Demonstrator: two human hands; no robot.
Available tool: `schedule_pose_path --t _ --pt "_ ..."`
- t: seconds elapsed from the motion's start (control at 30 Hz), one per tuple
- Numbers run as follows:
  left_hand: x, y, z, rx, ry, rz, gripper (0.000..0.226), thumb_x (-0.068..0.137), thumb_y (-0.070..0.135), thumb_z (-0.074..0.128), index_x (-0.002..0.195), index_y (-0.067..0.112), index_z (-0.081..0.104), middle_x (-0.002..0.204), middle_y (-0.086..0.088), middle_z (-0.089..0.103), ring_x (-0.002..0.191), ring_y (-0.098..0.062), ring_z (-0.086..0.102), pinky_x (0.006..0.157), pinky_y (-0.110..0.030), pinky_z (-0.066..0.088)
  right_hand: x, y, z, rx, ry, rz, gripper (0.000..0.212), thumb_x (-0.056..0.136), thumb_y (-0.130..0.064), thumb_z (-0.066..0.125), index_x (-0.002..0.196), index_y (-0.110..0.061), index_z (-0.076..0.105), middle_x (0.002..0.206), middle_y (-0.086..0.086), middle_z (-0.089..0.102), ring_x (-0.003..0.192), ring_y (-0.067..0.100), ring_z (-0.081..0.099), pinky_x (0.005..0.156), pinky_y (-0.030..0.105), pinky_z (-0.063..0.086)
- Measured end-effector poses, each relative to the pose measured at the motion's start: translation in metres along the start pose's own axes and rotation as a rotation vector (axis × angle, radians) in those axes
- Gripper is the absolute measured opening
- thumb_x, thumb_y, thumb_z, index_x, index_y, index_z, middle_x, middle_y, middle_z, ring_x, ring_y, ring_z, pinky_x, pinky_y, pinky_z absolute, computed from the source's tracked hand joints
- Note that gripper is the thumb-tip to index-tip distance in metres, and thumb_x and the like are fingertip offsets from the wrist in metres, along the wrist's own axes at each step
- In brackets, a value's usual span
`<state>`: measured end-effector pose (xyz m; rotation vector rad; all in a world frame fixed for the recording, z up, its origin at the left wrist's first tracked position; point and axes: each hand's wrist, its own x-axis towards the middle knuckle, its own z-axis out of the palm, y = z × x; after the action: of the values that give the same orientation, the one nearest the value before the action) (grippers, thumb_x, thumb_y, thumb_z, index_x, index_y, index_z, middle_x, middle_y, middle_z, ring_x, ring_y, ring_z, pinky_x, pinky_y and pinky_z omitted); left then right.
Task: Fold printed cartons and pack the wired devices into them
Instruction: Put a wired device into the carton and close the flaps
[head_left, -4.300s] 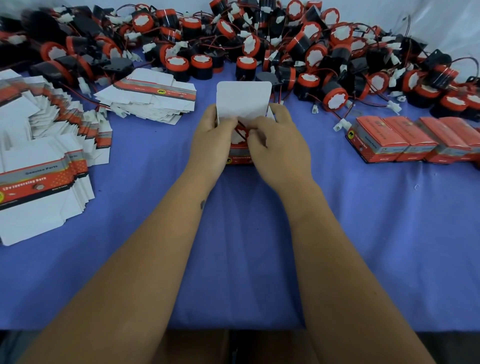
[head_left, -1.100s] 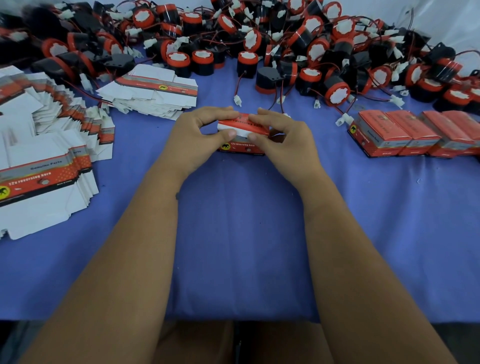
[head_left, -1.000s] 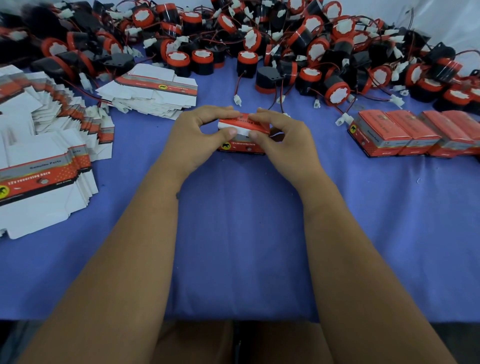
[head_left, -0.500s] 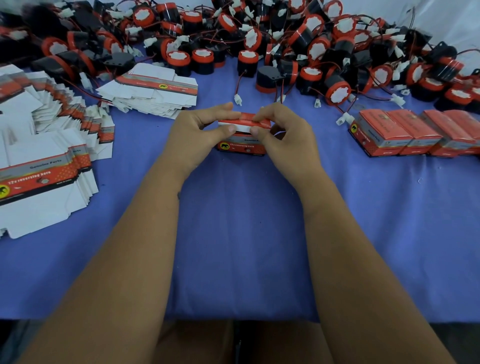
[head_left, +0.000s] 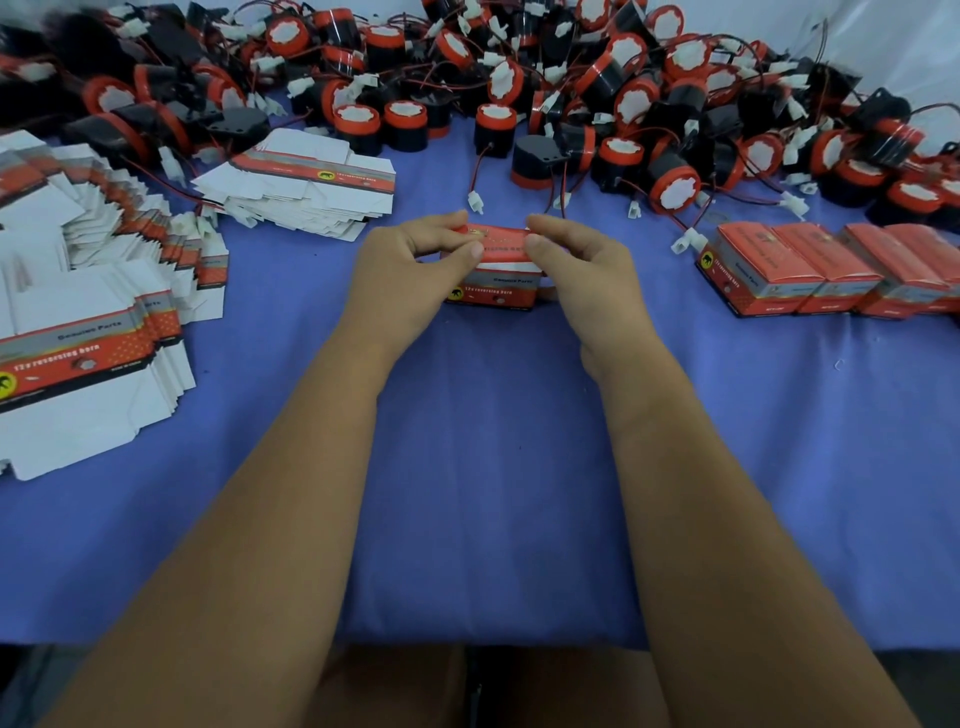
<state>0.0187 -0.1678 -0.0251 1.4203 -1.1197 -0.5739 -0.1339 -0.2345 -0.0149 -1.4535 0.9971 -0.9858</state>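
1. We hold the printed carton (head_left: 493, 270) at the middle of the counter (head_left: 493, 467), its base resting on the blue cloth and its red lid flap folded over the top.
2. Our left hand (head_left: 410, 275) pinches the carton's left end, thumb on the front edge of the flap; our right hand (head_left: 582, 270) grips the right end the same way.
3. The device is presumably inside, though we cannot see it.
4. Risk: if a wire sits under the flap, pressing could crease the card or leave the lid sprung.
5. Packed cartons (head_left: 831, 270) line up to the right, flat blanks (head_left: 306, 182) lie left, and loose wired devices (head_left: 571, 78) crowd the far edge.
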Motion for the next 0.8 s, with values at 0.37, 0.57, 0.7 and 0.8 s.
schedule_pose_path --t 0.37,0.57,0.7,0.8 --pt "0.002 0.005 0.013 -0.098 0.089 -0.057 0.028 0.095 0.006 0.059 0.1 0.031 0.07 0.124 0.008 0.065 0.113 -0.001 0.059 0.09 -0.018 0.053 0.01 -0.003 -0.005 -0.041 -0.132 0.078 0.019 0.096 -0.018 0.06 0.113 -0.023 0.063 0.12 0.006 0.061 0.109 0.023 0.063 0.099 0.044 0.052" --pt "-0.003 0.014 0.026 -0.293 0.091 -0.153 0.032 0.1 0.005 0.048 0.108 0.028 0.069 0.15 0.006 0.047 0.104 0.009 0.056 0.07 -0.006 0.048 0.013 -0.007 -0.007 -0.029 -0.197 0.112 0.022 0.097 -0.015 0.057 0.118 -0.021 0.06 0.123 0.007 0.06 0.111 0.026 0.063 0.101 0.042 0.05" --pt "-0.003 0.014 0.029 -0.214 0.043 -0.134 0.034 0.103 0.008 0.047 0.126 0.027 0.063 0.157 0.008 0.036 0.127 -0.003 0.045 0.075 -0.005 0.049 0.015 -0.008 -0.008 -0.02 -0.23 0.135 0.024 0.098 -0.013 0.056 0.121 -0.02 0.059 0.124 0.008 0.062 0.113 0.026 0.062 0.103 0.04 0.049" --pt "-0.001 0.015 0.029 -0.14 0.043 -0.121 0.038 0.102 0.004 0.046 0.124 0.029 0.064 0.158 0.008 0.033 0.129 -0.001 0.04 0.078 -0.002 0.046 0.015 -0.008 -0.008 -0.033 -0.238 0.141 0.028 0.097 -0.01 0.057 0.123 -0.02 0.058 0.122 0.01 0.062 0.112 0.027 0.063 0.101 0.039 0.05"
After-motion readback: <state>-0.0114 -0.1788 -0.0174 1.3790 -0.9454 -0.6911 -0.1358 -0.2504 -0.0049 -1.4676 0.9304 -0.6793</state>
